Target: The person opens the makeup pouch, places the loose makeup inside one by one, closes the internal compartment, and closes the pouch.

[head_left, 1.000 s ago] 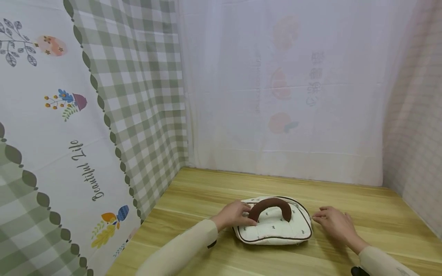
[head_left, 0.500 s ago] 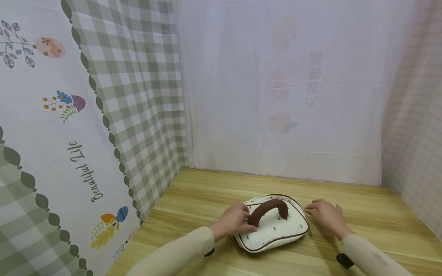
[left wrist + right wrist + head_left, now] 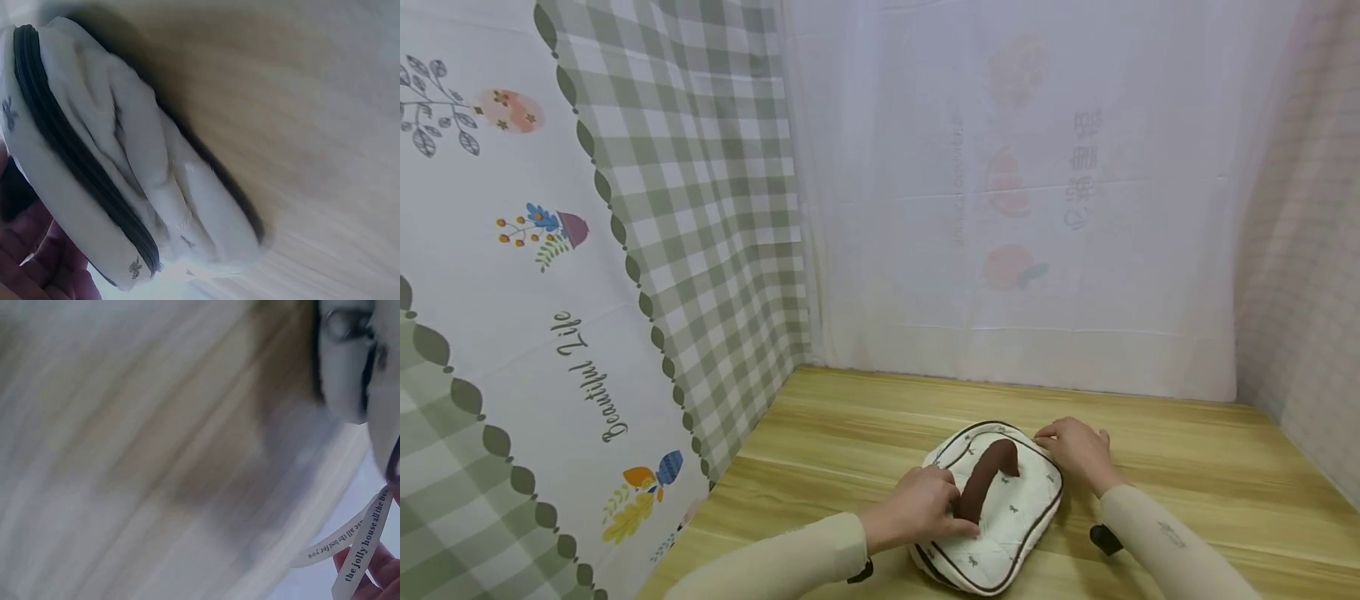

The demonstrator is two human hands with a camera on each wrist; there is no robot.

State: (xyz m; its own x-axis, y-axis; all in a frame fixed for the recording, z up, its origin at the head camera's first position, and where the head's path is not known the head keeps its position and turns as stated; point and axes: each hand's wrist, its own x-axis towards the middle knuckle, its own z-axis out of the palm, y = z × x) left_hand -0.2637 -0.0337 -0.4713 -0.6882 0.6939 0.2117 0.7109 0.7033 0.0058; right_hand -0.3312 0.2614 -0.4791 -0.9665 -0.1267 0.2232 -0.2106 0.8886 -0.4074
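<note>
A white quilted pouch (image 3: 1026, 504) with small bow prints, brown piping and a curved brown handle (image 3: 991, 475) lies on the table, turned at an angle. My left hand (image 3: 925, 504) holds the handle's near end, with the thumb on the pouch top. The left wrist view shows the pouch's creased side and its dark zipper (image 3: 84, 165), which looks shut there. At the far right corner my right hand (image 3: 1078, 452) pinches a white printed ribbon pull (image 3: 367, 540) beside the pouch. A metal fitting (image 3: 342, 324) shows on the pouch edge in the right wrist view.
The wood-grain table (image 3: 842, 425) extends around the pouch. A green checked cloth (image 3: 700, 167) with a printed white band hangs at the left. A pale curtain (image 3: 887, 250) closes off the back, and another checked cloth (image 3: 1300, 275) hangs at the right.
The pouch has turned anticlockwise, its left end coming nearer me and its right end going away. My left hand has moved nearer and rightward; my right hand has moved left and farther away.
</note>
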